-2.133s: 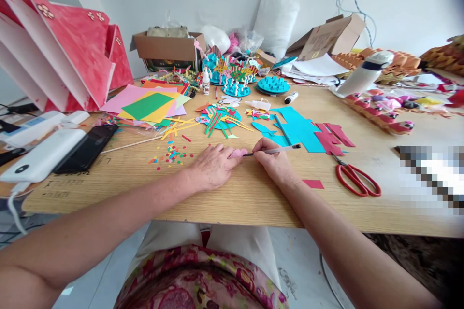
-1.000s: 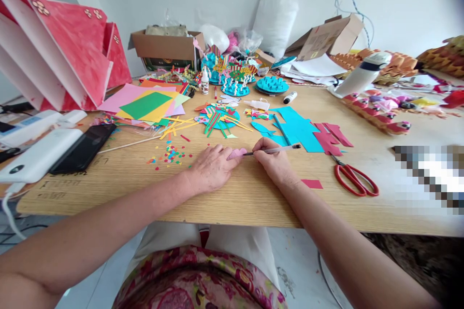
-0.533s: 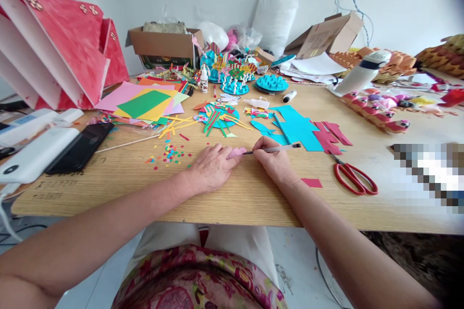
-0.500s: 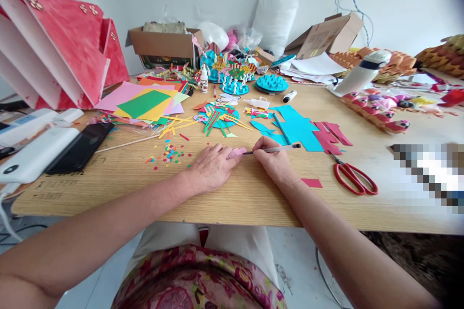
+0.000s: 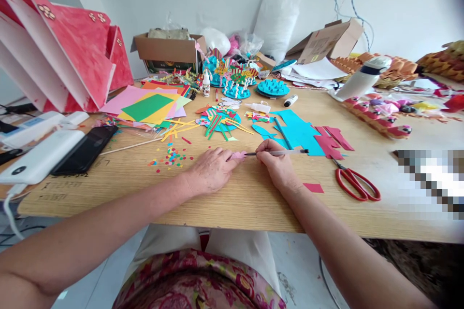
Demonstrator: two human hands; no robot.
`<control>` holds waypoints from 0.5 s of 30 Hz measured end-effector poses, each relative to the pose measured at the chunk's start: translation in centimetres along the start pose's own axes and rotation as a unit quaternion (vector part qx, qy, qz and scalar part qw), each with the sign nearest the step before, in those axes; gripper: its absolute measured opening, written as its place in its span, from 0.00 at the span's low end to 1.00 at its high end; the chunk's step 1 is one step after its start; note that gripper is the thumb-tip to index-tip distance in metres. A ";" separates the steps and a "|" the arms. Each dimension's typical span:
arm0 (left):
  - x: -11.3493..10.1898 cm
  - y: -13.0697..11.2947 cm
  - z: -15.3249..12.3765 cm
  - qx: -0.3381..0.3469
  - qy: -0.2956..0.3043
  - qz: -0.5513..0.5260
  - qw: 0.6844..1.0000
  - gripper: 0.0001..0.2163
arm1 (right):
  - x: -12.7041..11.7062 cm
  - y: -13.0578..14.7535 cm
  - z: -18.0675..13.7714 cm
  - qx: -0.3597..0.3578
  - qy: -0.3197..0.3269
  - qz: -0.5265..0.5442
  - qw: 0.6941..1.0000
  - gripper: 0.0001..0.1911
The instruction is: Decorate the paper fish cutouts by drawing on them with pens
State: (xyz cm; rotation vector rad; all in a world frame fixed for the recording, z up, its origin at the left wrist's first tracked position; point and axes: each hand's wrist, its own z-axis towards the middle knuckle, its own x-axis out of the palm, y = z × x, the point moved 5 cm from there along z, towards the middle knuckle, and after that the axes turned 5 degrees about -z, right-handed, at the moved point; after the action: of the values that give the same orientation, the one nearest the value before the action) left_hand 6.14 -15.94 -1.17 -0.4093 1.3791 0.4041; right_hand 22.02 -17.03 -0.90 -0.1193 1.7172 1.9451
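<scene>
My left hand [image 5: 212, 170] presses a small pink paper cutout [image 5: 238, 156] against the table with its closed fingers. Dark marks, perhaps dots, show on the cutout. In my right hand [image 5: 278, 166] a pen with a clear barrel and black end [image 5: 290, 152] is pinched, its tip on or just over the cutout's right end. A scrap of red paper [image 5: 313, 188] lies by my right wrist, and red-handled scissors [image 5: 357, 183] rest farther right. Colourful paper dots [image 5: 174, 157] are scattered left of my left hand.
Beyond my hands lie a striped paper craft on a blue disc [image 5: 235, 120], cut blue paper [image 5: 297, 128] and red paper pieces [image 5: 328, 142]. Coloured sheets [image 5: 148, 106], a black phone [image 5: 85, 150] and a white power bank [image 5: 39, 157] occupy the left. A white bottle [image 5: 366, 77] leans at right.
The view has shifted slightly, so the table things appear a little lower and farther right. Both hands keep their hold, with the pen tip still at the pink cutout.
</scene>
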 end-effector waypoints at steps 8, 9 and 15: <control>-0.4 2.4 0.8 0.050 0.047 -0.157 0.985 0.15 | 0.8 0.3 -0.3 -0.025 0.033 -0.003 0.999 0.02; -0.4 2.6 0.9 0.050 0.050 -0.155 0.985 0.14 | 0.8 0.2 -0.3 -0.026 0.037 -0.005 0.999 0.03; -0.3 2.6 1.3 0.094 0.053 -0.136 0.985 0.12 | 1.2 -0.1 -0.3 -0.031 0.055 -0.019 0.998 0.04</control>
State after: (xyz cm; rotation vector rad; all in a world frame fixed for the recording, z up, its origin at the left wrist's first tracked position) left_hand 5.85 -13.05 -0.85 -0.4615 1.4276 0.0276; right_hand 20.97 -16.86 -1.53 -0.2859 1.7105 1.9981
